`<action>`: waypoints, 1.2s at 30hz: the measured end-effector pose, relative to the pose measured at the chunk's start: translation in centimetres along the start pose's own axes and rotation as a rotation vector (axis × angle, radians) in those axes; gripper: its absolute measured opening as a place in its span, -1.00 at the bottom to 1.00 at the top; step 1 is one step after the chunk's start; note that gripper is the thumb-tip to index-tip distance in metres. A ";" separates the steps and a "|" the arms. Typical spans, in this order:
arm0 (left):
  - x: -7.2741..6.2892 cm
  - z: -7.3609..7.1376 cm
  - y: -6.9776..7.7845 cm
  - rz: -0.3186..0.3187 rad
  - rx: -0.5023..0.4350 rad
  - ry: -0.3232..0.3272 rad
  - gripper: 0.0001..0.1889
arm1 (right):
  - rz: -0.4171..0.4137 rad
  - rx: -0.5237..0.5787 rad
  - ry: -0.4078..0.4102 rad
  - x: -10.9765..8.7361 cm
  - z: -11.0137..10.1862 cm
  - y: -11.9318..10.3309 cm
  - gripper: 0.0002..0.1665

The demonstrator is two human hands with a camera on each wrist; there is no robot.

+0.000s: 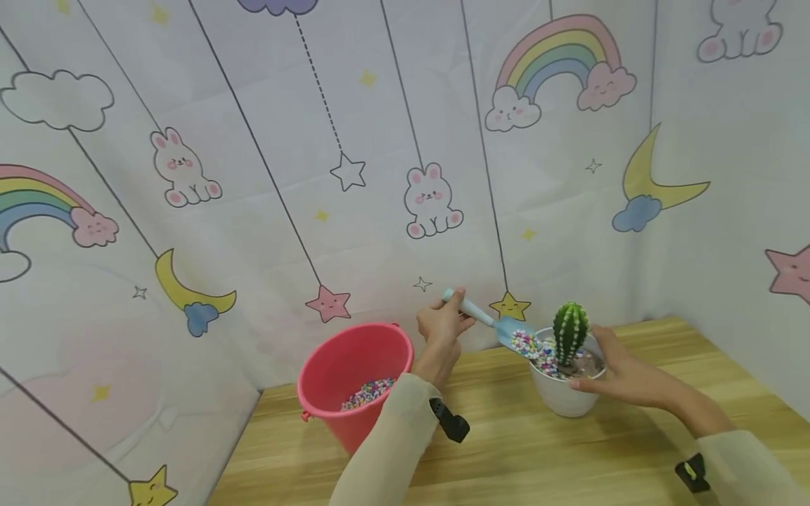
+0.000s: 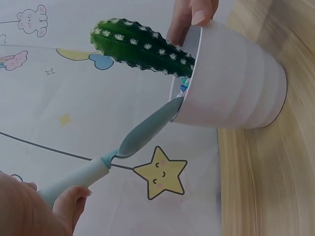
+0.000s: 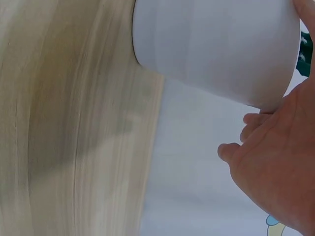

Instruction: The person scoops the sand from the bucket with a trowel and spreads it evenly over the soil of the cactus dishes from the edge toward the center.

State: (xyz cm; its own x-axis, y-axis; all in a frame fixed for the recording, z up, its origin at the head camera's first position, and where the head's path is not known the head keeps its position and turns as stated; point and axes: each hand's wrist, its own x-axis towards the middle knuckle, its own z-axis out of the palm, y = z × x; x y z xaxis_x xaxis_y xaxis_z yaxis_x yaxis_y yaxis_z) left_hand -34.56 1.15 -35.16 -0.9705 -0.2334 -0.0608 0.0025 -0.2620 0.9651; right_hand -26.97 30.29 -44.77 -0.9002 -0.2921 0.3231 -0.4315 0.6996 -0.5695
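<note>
My left hand (image 1: 439,334) grips the handle of a light blue toy shovel (image 1: 477,311), its blade sloping down to the rim of a white flower pot (image 1: 565,399). Small multicoloured beads (image 1: 524,342) lie on the blade, and more beads (image 1: 547,363) sit inside the pot. A green cactus (image 1: 571,332) stands in the pot with bare brownish filling on its right side. In the left wrist view, the blade (image 2: 147,132) touches the pot's edge. My right hand (image 1: 633,374) holds the pot by its rim from the right, thumb in front; some fingers are hidden behind it.
A red bucket (image 1: 342,420) with beads (image 1: 367,393) inside stands to the left of the pot, partly behind my left sleeve. Both stand on a wood-grain table (image 1: 493,457). A printed cloth (image 1: 272,232) hangs close behind the table and along its sides.
</note>
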 end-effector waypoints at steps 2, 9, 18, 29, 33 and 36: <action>0.1 -0.2 0.1 0.007 -0.001 0.001 -0.68 | 0.004 -0.002 -0.006 0.0 0.0 0.2 0.26; 0.1 -0.7 0.4 0.041 -0.009 -0.002 -0.65 | 0.060 -0.021 -0.036 0.1 0.2 0.0 0.27; -0.5 -1.0 0.7 0.085 0.018 -0.027 -0.64 | 0.077 -0.059 -0.024 0.2 0.4 -0.9 0.39; -0.7 -1.0 0.5 0.068 0.041 -0.023 -0.65 | 0.077 -0.013 -0.032 0.0 0.5 -0.6 0.36; -0.8 -0.9 0.6 0.080 0.035 -0.028 -0.66 | 0.084 -0.023 -0.010 0.1 0.7 -0.7 0.37; -1.0 -0.8 0.7 0.089 0.036 -0.034 -0.67 | 0.086 -0.027 0.007 0.3 0.9 -0.7 0.36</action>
State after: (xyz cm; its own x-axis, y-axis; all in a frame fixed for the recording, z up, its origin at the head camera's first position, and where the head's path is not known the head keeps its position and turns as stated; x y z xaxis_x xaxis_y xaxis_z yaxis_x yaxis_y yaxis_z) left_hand -33.38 0.48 -34.61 -0.9745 -0.2219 0.0338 0.0811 -0.2077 0.9748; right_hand -26.96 29.11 -44.98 -0.9334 -0.2255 0.2790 -0.3504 0.7397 -0.5745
